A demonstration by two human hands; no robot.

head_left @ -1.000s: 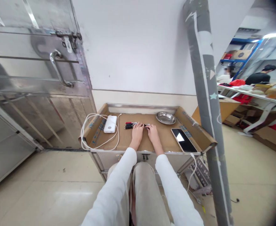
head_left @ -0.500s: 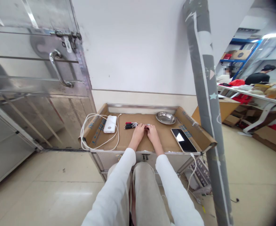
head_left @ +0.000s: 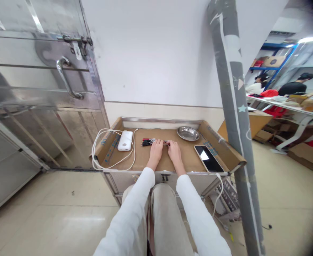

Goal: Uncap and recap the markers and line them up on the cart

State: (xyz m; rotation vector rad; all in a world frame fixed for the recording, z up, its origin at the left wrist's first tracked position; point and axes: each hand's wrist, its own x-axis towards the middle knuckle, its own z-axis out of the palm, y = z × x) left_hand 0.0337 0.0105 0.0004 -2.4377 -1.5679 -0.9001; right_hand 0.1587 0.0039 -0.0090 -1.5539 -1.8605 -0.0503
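Several black and red pens (head_left: 147, 143) lie side by side on the brown cardboard tabletop (head_left: 143, 160). My left hand (head_left: 156, 149) is closed at their right end, its fingertips bent down and covering part of them. Facing it, my right hand (head_left: 174, 150) pinches the end of a thin dark pen (head_left: 166, 143) that spans the small gap between both hands. The fingers hide most of this pen. Behind my right hand sits a shiny round metal dish (head_left: 187, 133). A phone (head_left: 208, 159) with a dark screen lies to the right.
A white power bank (head_left: 125, 140) with a looped white cable (head_left: 94, 153) lies at the left. Cardboard flaps edge the tabletop. A tall grey wrapped roll (head_left: 235, 89) leans at the right, and a metal door (head_left: 39, 71) stands left. Two people sit in the far right background.
My hands have moved slightly apart, the left one a little leftward and the right one a little rightward. The other things on the tabletop stay in place.
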